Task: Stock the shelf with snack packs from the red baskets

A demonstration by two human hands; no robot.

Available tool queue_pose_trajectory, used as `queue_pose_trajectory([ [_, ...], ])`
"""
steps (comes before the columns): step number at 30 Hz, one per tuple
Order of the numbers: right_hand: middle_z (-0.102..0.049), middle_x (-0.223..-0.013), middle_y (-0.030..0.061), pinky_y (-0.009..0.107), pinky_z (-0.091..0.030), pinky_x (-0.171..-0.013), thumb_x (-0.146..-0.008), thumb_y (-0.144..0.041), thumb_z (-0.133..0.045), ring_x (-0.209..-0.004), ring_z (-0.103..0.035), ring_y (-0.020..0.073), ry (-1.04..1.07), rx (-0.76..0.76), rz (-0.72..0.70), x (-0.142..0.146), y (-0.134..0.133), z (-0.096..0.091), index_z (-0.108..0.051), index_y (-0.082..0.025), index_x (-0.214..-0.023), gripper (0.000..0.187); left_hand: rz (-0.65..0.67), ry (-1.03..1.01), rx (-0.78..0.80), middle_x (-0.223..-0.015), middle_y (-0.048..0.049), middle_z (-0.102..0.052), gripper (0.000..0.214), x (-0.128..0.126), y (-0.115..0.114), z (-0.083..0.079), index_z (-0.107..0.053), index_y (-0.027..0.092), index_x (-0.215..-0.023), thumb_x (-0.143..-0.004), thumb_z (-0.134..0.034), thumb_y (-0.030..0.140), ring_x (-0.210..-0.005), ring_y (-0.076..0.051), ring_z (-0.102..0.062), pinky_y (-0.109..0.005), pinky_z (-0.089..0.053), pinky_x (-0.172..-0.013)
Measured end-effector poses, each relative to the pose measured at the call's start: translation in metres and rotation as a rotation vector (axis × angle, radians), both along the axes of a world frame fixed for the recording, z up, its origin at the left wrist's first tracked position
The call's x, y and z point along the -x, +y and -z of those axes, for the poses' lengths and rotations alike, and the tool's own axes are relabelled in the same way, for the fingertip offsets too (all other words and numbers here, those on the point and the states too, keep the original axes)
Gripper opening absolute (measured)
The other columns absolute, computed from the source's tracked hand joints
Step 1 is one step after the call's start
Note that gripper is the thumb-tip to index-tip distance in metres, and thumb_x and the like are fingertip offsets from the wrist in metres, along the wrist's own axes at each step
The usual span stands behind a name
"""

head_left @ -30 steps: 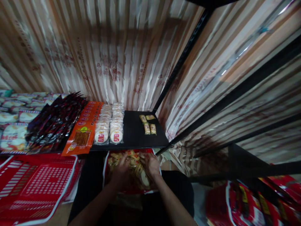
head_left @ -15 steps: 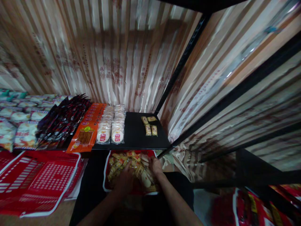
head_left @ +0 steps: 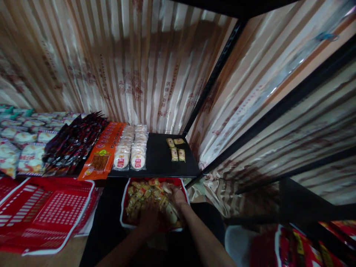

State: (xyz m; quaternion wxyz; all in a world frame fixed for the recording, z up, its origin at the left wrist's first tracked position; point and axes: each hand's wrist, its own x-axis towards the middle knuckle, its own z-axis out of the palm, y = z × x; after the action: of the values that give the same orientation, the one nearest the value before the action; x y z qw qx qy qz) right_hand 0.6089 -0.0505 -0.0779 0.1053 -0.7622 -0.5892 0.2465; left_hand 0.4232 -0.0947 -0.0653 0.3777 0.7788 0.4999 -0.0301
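Observation:
A red basket (head_left: 124,200) with a white rim sits below the shelf edge, full of small yellow snack packets (head_left: 141,194). My left hand (head_left: 149,218) is down among the packets at the basket's near side, fingers curled into the pile. My right hand (head_left: 178,195) rests at the basket's right side, fingers bent among the packets. What either hand grips is hidden. On the black shelf (head_left: 160,157) above lie several yellow packets (head_left: 175,149) in a small group at the right.
The shelf also carries rows of round white cakes (head_left: 130,146), orange packs (head_left: 101,155), dark red packs (head_left: 73,139) and white bags (head_left: 20,142) to the left. Empty red baskets (head_left: 44,213) lie at lower left. Striped curtain behind; black rack posts (head_left: 214,78) right. More red goods (head_left: 292,244) sit lower right.
The view has shifted slightly, showing more of the basket. Both hands stay in the packets; the left hand has drawn back toward me, the right stays at the right side.

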Motion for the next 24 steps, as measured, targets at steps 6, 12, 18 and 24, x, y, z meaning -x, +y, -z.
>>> queue_pose_trajectory([
  [6,-0.068,-0.104,0.0111,0.028,-0.043,-0.083,-0.085,-0.028,-0.043,-0.098,-0.062,0.0215,0.033,-0.063,-0.145,0.014,-0.017,-0.037,-0.063,-0.020,-0.111,0.034,-0.219,-0.183,-0.057,-0.150,-0.0146,-0.016,0.072,-0.001,0.015,-0.002,-0.024,0.004,-0.139,-0.069,-0.039,0.008,-0.139,-0.023,-0.012,-0.036,-0.017,-0.112],
  [12,-0.069,-0.090,0.0060,0.029,-0.046,-0.074,-0.086,-0.041,-0.040,-0.082,-0.062,0.0183,0.455,-0.054,-0.158,0.021,-0.022,-0.051,-0.064,-0.019,-0.103,0.037,-0.549,-0.630,0.072,-0.130,-0.0143,-0.051,0.058,0.008,0.033,0.003,-0.040,0.011,-0.129,-0.073,-0.048,0.022,-0.121,-0.022,-0.047,-0.036,-0.035,-0.103],
  [18,-0.067,-0.081,0.0026,0.029,-0.047,-0.069,-0.079,-0.055,-0.049,-0.076,-0.060,0.0171,0.716,-0.039,-0.043,0.041,-0.019,-0.054,-0.065,-0.019,-0.097,0.042,-0.711,-0.900,0.258,-0.099,-0.0099,-0.065,0.051,0.019,0.046,0.004,-0.045,0.010,-0.119,-0.070,-0.052,0.024,-0.075,-0.016,-0.064,-0.030,-0.052,-0.070],
  [24,-0.066,-0.080,0.0038,0.031,-0.047,-0.072,-0.066,-0.058,-0.062,-0.075,-0.059,0.0181,0.812,-0.110,-0.071,0.069,-0.006,-0.063,-0.067,-0.018,-0.086,0.045,-0.560,-0.646,-0.161,-0.108,-0.0068,-0.058,0.040,0.059,0.064,-0.028,-0.059,0.018,-0.106,-0.067,-0.053,0.012,-0.102,-0.017,-0.055,-0.032,-0.042,-0.094],
])
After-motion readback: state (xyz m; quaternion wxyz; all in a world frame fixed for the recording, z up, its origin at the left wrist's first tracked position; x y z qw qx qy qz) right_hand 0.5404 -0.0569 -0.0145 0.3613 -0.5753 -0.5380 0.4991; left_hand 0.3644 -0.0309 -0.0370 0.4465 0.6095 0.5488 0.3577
